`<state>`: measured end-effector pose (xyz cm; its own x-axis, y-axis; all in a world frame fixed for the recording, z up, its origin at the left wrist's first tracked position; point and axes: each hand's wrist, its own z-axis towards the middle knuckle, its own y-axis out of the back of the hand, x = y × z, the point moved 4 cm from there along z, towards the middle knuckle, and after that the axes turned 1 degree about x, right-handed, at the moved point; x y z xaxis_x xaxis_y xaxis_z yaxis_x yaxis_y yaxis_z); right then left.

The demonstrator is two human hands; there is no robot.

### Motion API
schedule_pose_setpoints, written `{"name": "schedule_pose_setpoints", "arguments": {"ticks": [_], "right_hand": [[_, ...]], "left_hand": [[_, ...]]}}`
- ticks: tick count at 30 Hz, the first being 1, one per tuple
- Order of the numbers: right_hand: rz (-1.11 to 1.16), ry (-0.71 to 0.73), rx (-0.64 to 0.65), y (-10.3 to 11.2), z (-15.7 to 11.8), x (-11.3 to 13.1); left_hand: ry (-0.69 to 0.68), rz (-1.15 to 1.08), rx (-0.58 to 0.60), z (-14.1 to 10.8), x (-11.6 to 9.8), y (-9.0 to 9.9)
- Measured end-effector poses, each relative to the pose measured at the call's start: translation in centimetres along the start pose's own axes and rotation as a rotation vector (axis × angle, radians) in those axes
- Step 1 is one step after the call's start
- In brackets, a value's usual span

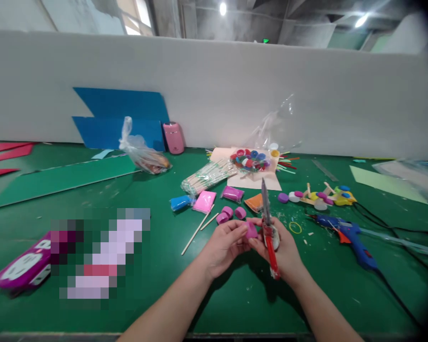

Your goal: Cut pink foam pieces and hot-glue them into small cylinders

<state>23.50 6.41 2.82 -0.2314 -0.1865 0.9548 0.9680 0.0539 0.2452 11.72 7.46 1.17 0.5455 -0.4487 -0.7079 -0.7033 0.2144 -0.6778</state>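
Note:
Between the fingertips of my left hand [228,244] is a small pink bottle cap [250,230]. My right hand [285,249] grips red-handled scissors [267,213], their grey blades pointing away from me and up. The fingertips of that hand also meet the cap's edge. Just beyond my hands lie several more pink caps [227,212] and two thin wooden sticks [197,233]. Small packets lie farther back: blue [180,203], pink [204,201], magenta [232,193] and orange [254,202].
To the right, a blue glue gun [353,237] trails its cord beside joined coloured caps and sticks [317,196]. Behind are bagged sticks [209,176], a bag of caps [251,160] and a pink canister [173,137]. A purple pack [23,266] lies left on the green table [157,294].

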Motion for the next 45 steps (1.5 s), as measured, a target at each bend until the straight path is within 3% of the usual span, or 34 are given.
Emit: {"name": "schedule_pose_setpoints", "arguments": {"ticks": [6,12,19,25,31,38,45], "right_hand": [[-0.127,-0.036,-0.072,2.2,-0.9,0.4],[-0.506,-0.13,0.033,4.2,-3.3,0.0],[-0.652,-0.196,0.129,5.0,-5.2,-1.0],[-0.635,-0.258,0.214,4.8,-5.6,-0.7],[-0.595,-0.302,0.254,4.6,-5.9,-0.7],[-0.501,-0.291,0.295,4.5,-5.9,-0.5],[-0.306,-0.39,0.287,3.7,-6.2,-0.1]], "left_hand": [[-0.057,-0.069,-0.043,-0.2,-1.0,0.2],[-0.106,-0.062,-0.085,-0.3,-1.5,0.4],[-0.198,0.04,-0.143,-0.4,-1.8,0.7],[-0.3,0.231,-0.205,-0.4,-2.0,1.0],[-0.303,0.277,-0.215,-0.5,-2.0,1.2],[-0.266,0.247,-0.256,-0.4,-1.9,1.5],[-0.263,0.155,-0.166,-0.5,-1.7,1.3]]}}
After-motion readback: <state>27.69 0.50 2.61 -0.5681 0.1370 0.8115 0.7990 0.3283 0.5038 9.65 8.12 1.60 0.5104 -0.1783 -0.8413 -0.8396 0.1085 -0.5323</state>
